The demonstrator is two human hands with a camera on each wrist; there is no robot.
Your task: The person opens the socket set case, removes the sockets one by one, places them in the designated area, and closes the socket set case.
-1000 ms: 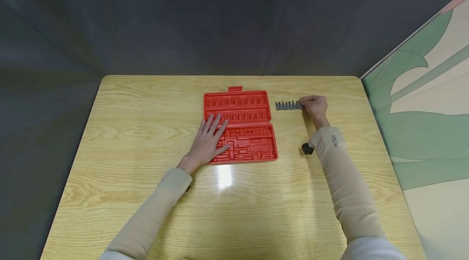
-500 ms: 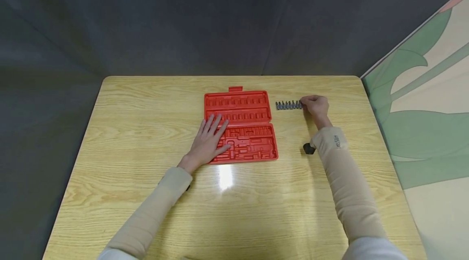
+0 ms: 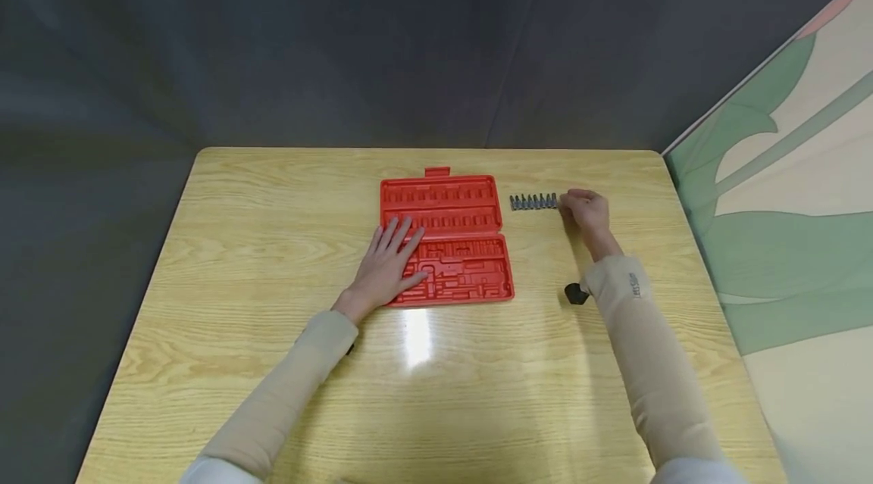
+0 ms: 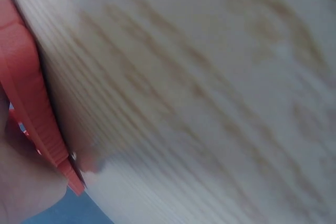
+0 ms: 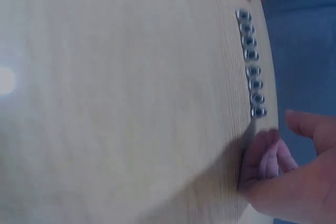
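Hands rest on a pale wooden desk [image 3: 273,393], both in beige sleeves. The left hand [image 3: 387,266] lies flat, fingers straight and spread, on the near left part of an open red tool case [image 3: 470,230], whose moulded slots show nothing in them. Just to the right of the case stands a short row of small metal sockets [image 3: 533,201], lined up side by side on the desk. The right hand [image 3: 585,211] sits at the right end of that row, fingers curled loosely with the tips just beside the last socket; from the wrist view they hold nothing. A small black object [image 3: 575,293] lies beside the right forearm
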